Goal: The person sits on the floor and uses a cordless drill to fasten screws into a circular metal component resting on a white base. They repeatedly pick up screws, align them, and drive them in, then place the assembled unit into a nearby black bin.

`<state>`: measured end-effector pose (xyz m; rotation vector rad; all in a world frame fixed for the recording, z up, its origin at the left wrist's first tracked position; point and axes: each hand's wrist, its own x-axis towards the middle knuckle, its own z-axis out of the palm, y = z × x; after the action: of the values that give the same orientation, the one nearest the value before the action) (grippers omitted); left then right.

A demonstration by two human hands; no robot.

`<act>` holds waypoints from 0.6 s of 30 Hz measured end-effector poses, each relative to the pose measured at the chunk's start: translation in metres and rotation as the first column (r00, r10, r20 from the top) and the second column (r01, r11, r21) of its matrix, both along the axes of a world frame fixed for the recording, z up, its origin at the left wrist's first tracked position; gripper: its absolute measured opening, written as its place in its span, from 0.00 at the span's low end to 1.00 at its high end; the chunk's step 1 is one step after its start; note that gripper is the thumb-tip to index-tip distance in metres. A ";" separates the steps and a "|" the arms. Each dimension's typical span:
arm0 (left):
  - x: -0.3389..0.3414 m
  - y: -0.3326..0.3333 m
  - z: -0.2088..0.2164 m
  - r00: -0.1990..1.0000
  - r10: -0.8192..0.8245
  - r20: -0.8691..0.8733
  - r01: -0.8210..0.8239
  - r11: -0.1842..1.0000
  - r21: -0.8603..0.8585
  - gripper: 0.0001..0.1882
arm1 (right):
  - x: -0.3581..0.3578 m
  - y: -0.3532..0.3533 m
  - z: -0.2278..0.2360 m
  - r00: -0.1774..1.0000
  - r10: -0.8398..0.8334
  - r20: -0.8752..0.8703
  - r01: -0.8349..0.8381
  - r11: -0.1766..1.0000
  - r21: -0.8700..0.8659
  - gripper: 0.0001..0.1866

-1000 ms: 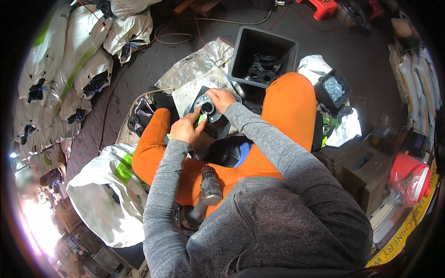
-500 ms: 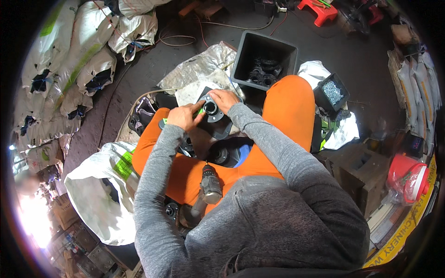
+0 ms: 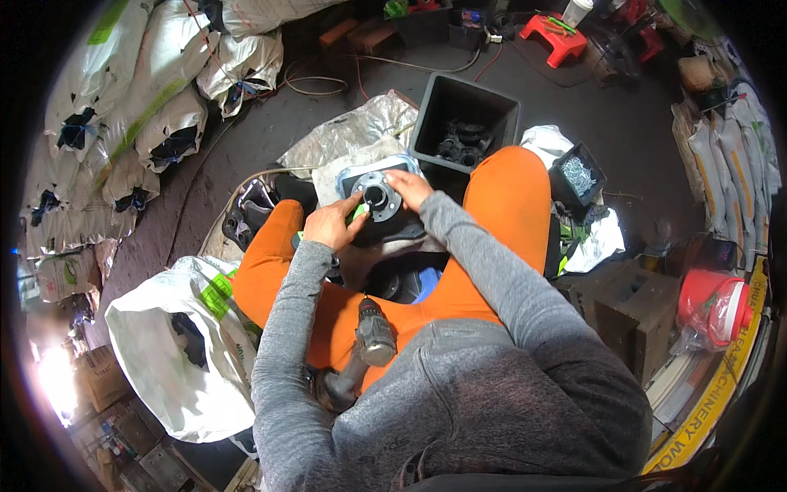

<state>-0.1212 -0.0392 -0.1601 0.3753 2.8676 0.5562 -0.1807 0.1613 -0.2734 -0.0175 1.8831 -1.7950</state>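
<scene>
A round dark grey flanged part [image 3: 392, 199] with a black central collar and small holes rests on a dark plate-like piece in front of my knees. My left hand [image 3: 330, 225] grips its near left rim, with the index finger stretched toward the collar and the thumb below. A bit of bright green shows by that thumb. At the far right rim, my right hand [image 3: 411, 189] curls its fingers over the flange. A cordless drill [image 3: 375, 336] lies across my lap, its bit pointing away from me, touched by neither hand.
Beyond the work stands a black bin [image 3: 424, 123] holding black moulded parts. A small bin of screws [image 3: 580, 174] is right of my right knee [image 3: 512, 197]. An open white sack [image 3: 139, 353] stands at left; filled sacks [image 3: 123, 90] are stacked behind. A red stool [image 3: 556, 41] stands far off.
The flange now lies flatter and faces up more. My right hand has shifted slightly outward to its right rim, and my left hand stays at the left side. The view has tilted a little.
</scene>
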 end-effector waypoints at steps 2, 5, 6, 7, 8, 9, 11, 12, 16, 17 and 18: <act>0.005 0.003 -0.001 0.997 0.037 0.063 -0.034 0.999 -0.038 0.27 | -0.020 -0.003 -0.010 0.981 0.120 -0.152 -0.102 0.987 0.122 0.20; 0.005 0.006 -0.004 0.996 0.060 0.060 -0.058 0.998 -0.038 0.28 | -0.032 -0.008 -0.021 0.967 0.193 -0.165 -0.174 0.977 0.121 0.21; 0.004 0.006 -0.005 0.997 0.058 0.059 -0.056 0.998 -0.035 0.28 | -0.031 -0.007 -0.023 0.959 0.203 -0.198 -0.181 0.976 0.122 0.21; 0.002 0.005 -0.005 0.995 0.054 0.084 -0.051 0.998 -0.032 0.27 | -0.033 -0.008 -0.024 0.949 0.245 -0.198 -0.200 0.954 0.222 0.21; 0.000 0.003 -0.005 0.998 0.021 0.064 -0.019 0.999 -0.042 0.28 | -0.031 -0.008 -0.025 0.936 0.225 -0.271 -0.194 0.972 0.136 0.20; -0.003 0.001 -0.004 0.998 -0.012 0.063 0.015 0.999 -0.052 0.28 | -0.031 -0.007 -0.024 0.944 0.200 -0.264 -0.169 0.976 0.136 0.19; -0.010 -0.004 -0.001 0.994 -0.074 0.087 0.081 0.992 -0.091 0.28 | -0.031 -0.006 -0.022 0.941 0.194 -0.278 -0.178 0.981 0.082 0.19; -0.014 -0.005 0.001 0.989 -0.098 0.110 0.111 0.987 -0.119 0.28 | -0.031 -0.005 -0.021 0.945 0.200 -0.257 -0.187 0.980 0.073 0.20; -0.032 -0.009 0.007 0.973 -0.215 0.081 0.227 0.954 -0.196 0.25 | -0.031 -0.003 -0.017 0.932 0.238 -0.273 -0.219 0.971 0.097 0.20; -0.036 -0.009 0.008 0.969 -0.238 0.066 0.247 0.946 -0.211 0.25 | -0.032 -0.003 -0.015 0.930 0.250 -0.271 -0.228 0.967 0.110 0.21; -0.039 -0.009 0.008 0.961 -0.274 0.042 0.276 0.932 -0.235 0.23 | -0.033 -0.003 -0.014 0.931 0.264 -0.253 -0.233 0.961 0.146 0.22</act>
<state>-0.1604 -0.0480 -0.1517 0.7145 2.7605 0.1594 -0.2142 0.1579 -0.2872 -0.4632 2.0609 -1.5730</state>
